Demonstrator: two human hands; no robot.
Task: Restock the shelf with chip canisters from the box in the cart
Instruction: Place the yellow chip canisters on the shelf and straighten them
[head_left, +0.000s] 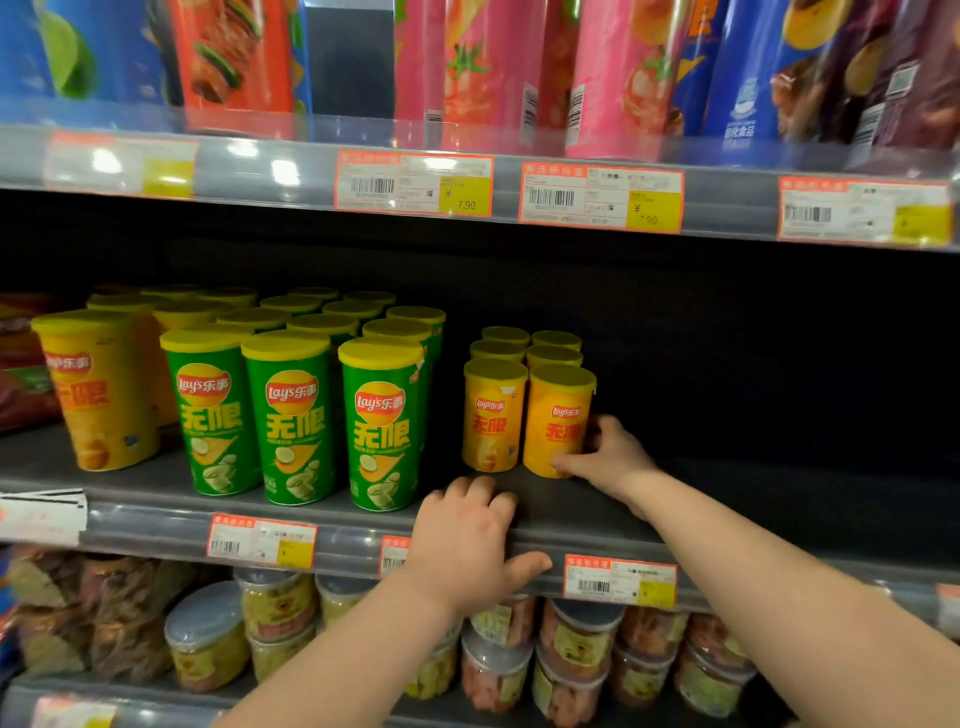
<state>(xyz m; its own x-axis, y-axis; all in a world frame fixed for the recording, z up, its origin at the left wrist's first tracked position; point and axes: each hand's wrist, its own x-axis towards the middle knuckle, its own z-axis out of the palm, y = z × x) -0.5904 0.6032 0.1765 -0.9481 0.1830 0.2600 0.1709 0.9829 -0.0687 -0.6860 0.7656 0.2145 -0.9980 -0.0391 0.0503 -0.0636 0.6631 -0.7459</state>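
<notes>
On the middle shelf (156, 512) stand rows of green chip canisters (296, 421) and, to their right, two short rows of small yellow chip canisters (493, 415). My right hand (605, 454) grips the front right yellow canister (556, 421) near its base, thumb in front and fingers behind. My left hand (467, 540) rests on the shelf's front edge with its fingers curled over the lip and the thumb on the price rail. The box and the cart are out of view.
A taller yellow canister (98, 389) stands at the far left. The dark shelf space (753, 415) right of the yellow canisters holds nothing. Tall chip tubes (467, 67) fill the shelf above; clear snack tubs (571, 649) sit below. Price tags (621, 582) line the rails.
</notes>
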